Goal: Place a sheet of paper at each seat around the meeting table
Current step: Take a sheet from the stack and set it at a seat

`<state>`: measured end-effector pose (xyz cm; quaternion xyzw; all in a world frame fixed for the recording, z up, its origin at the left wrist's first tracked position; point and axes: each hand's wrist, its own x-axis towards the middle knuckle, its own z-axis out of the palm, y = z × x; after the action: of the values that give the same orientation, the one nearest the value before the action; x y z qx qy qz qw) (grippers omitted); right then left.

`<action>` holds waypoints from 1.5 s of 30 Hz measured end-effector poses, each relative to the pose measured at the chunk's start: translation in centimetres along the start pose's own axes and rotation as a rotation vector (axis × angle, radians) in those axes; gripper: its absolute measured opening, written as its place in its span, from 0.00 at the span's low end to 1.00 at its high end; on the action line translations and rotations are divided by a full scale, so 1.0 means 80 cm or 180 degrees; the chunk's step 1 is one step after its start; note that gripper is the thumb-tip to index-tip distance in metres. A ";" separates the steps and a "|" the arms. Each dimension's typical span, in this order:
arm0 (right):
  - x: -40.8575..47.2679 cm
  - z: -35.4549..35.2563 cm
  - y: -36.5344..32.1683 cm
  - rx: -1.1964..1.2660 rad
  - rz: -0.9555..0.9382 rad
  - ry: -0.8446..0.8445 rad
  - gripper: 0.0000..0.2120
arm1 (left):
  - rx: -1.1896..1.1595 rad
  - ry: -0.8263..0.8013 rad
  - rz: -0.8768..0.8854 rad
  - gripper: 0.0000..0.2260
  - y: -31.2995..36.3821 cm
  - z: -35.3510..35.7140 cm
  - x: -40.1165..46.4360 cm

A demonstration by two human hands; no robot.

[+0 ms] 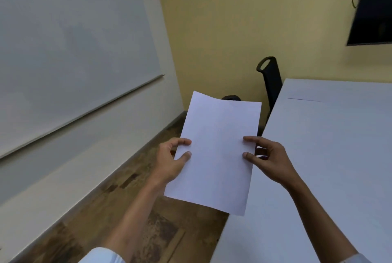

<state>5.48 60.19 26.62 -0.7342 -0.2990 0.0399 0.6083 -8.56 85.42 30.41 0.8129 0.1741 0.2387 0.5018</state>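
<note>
Both hands hold one sheet of paper (216,152) in the air, above the floor (148,209) and overlapping the left edge of the white surface (328,167). The left hand (169,163) has its grip clamped on the sheet's left edge — thumb and one fingertip show on top, the remaining fingers are hidden beneath. The right hand (269,156) is clamped on the right edge likewise, with two digits on top and the others behind the paper. Whether the sheet is single or a thin stack cannot be told.

A black chair (270,80) stands at the surface's far corner; only its backrest shows, the seat hidden by the surface. A dark round object behind the sheet's top edge is mostly covered — unidentifiable. A whiteboard (70,46) and a wall screen (373,8) are cut off by the frame.
</note>
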 end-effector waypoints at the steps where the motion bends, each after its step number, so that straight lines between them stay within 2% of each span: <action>1: 0.017 0.013 0.000 0.0032 0.0009 0.0083 0.19 | 0.0022 -0.0075 0.0035 0.12 -0.006 -0.012 0.021; 8: 0.112 0.081 -0.007 0.0137 0.0102 0.0506 0.19 | 0.0213 -0.0600 0.0260 0.13 -0.041 -0.081 0.157; 13: 0.156 0.116 -0.004 -0.0066 0.0265 0.0684 0.20 | 0.0389 -0.0980 0.0449 0.13 -0.067 -0.094 0.253; 16: 0.178 0.127 0.005 -0.0221 0.0298 0.0982 0.22 | 0.0290 -0.1313 0.0658 0.14 -0.073 -0.088 0.315; 20: 0.188 0.136 0.015 -0.0312 0.0373 0.1658 0.24 | 0.0080 -0.1857 0.0897 0.15 -0.057 -0.057 0.388; 25: 0.172 0.137 0.020 -0.0466 0.0731 0.2426 0.28 | 0.0139 -0.2805 0.1169 0.17 -0.030 0.020 0.443; 30: 0.155 0.106 0.042 -0.0555 0.1040 0.3091 0.30 | 0.0374 -0.3496 0.1549 0.21 -0.008 0.126 0.484; 39: 0.155 0.010 0.132 -0.0798 0.1581 0.3792 0.31 | 0.1019 -0.4282 0.2407 0.24 0.022 0.359 0.511; 45: 0.151 -0.013 0.209 -0.0928 0.2327 0.4160 0.31 | 0.1501 -0.4789 0.2686 0.29 -0.008 0.508 0.497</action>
<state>22.29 63.81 15.24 -0.7337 0.3817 -0.2438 0.5065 47.08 76.67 22.77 0.8329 -0.4701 -0.2349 0.1736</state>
